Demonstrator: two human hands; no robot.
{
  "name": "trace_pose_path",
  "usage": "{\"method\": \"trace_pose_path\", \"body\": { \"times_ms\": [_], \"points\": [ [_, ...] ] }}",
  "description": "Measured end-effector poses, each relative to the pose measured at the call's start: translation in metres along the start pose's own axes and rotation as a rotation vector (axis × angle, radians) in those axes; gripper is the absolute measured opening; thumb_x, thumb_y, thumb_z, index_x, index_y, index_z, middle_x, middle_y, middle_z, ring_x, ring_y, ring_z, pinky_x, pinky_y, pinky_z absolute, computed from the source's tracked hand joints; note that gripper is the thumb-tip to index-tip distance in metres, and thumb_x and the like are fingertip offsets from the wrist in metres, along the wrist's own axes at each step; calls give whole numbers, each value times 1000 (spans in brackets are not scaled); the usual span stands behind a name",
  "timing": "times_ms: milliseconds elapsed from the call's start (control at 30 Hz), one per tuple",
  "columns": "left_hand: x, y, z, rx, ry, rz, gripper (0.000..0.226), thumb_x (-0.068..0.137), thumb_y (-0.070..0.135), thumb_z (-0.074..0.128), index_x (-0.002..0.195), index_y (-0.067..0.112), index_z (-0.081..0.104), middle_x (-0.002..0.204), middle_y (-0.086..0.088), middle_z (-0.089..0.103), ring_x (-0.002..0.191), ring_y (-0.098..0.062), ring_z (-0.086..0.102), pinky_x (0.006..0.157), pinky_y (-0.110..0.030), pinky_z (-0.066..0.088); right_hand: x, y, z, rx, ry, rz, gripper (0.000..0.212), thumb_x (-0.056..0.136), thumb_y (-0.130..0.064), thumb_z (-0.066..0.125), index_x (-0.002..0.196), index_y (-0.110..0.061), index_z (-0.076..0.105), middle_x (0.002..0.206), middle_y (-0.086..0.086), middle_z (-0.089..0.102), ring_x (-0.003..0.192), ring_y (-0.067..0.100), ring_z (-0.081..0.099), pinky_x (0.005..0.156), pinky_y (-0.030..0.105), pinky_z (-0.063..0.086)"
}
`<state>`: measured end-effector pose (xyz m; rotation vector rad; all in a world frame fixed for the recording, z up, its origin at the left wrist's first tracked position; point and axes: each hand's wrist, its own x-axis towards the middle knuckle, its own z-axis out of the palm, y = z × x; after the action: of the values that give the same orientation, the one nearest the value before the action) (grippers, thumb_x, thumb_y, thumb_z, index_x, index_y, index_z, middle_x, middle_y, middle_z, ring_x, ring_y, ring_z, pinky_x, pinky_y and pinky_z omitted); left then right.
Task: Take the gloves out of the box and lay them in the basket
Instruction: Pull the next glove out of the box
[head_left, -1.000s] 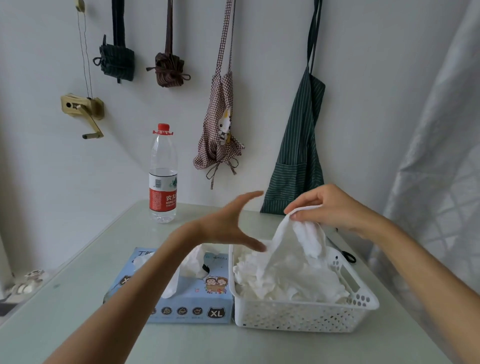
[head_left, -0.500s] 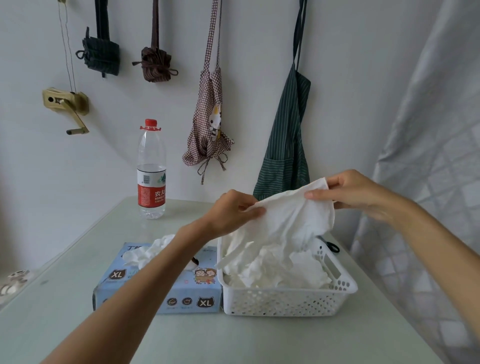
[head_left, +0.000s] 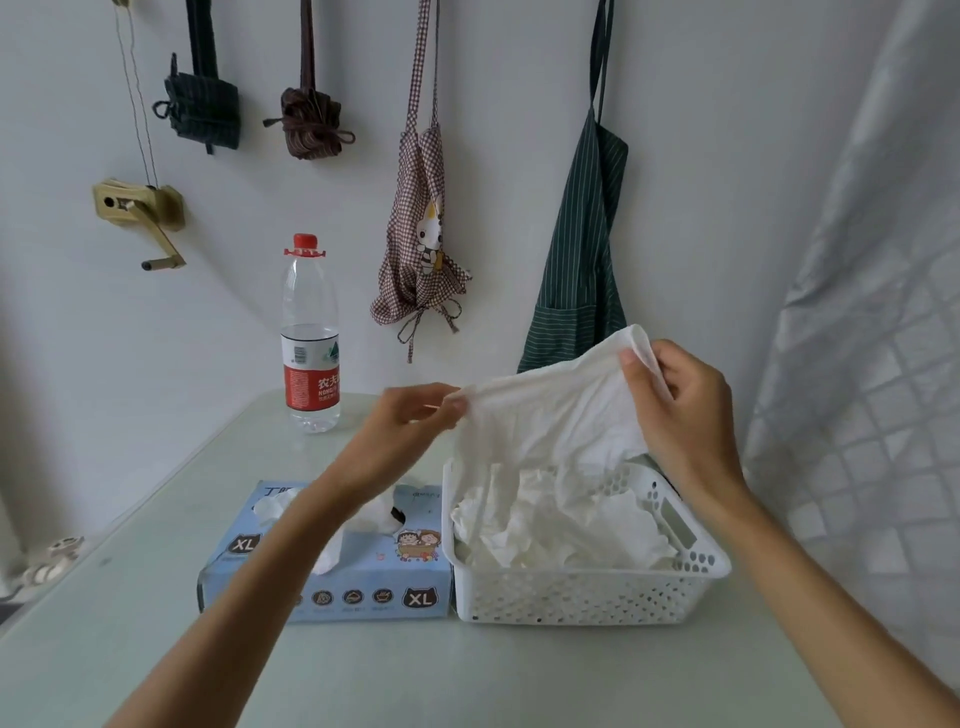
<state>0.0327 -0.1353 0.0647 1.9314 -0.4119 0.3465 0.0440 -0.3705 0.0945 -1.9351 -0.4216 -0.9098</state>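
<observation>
A white glove (head_left: 550, 415) hangs spread out above the white perforated basket (head_left: 582, 597). My left hand (head_left: 410, 421) pinches its left top corner and my right hand (head_left: 680, 410) pinches its right top corner, held higher. Its fingers dangle down into the basket, onto a heap of other white gloves (head_left: 561, 525). The blue glove box (head_left: 363, 577), marked XL, lies flat just left of the basket. More white gloves (head_left: 332, 551) poke from its top opening, partly hidden behind my left forearm.
A water bottle (head_left: 310, 338) with a red cap stands at the table's back edge. Aprons (head_left: 576, 260) and cloth bundles hang on the wall behind. A grey quilted curtain (head_left: 857, 364) hangs right of the pale green table (head_left: 467, 675).
My left hand reached in and took the glove's left corner. Both hands have spread the glove wide above the basket, and my right hand has risen.
</observation>
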Motion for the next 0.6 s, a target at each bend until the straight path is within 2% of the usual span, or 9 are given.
{"method": "trace_pose_path", "body": {
  "times_ms": [133,233,333,433,500,600],
  "points": [
    [1,9,-12,116,156,-28,18,96,23,51,91,24,69,87,4,70,81,-6,65,74,-17,46,-12,4,9,120,39,13,45,97,-24,53,58,-18,32,46,-10,25,44,8,22,42,17,17],
    [19,-3,-6,330,59,-146,25,98,23,47,99,11,69,89,-5,69,79,-22,62,72,-28,46,-21,30,14,87,-16,125,46,96,-25,54,56,-18,32,42,-11,26,41,7,24,41,18,18],
    [49,-42,30,598,-145,-229,25,97,22,49,109,17,70,107,-3,69,95,-22,62,87,-32,48,-24,88,21,-141,-153,313,41,94,-24,55,57,-11,40,44,-9,31,45,10,30,45,27,23],
    [69,-71,62,811,-184,-177,24,95,24,50,109,31,69,113,8,68,104,-18,61,93,-32,40,-28,128,21,-443,-287,409,33,93,-25,55,64,-10,52,49,-3,43,47,17,41,48,28,28],
    [78,-82,77,878,-144,-124,23,94,25,51,106,32,69,110,10,69,102,-15,62,92,-31,35,-28,140,19,-575,-352,382,22,93,-27,55,79,-11,64,60,1,58,60,22,55,51,27,35],
    [86,-91,89,931,-77,-56,20,93,23,54,104,30,69,105,10,70,96,-14,63,86,-28,37,-23,146,19,-760,-368,227,17,96,-26,53,99,-14,65,83,5,69,78,27,63,59,30,44]
  ]
}}
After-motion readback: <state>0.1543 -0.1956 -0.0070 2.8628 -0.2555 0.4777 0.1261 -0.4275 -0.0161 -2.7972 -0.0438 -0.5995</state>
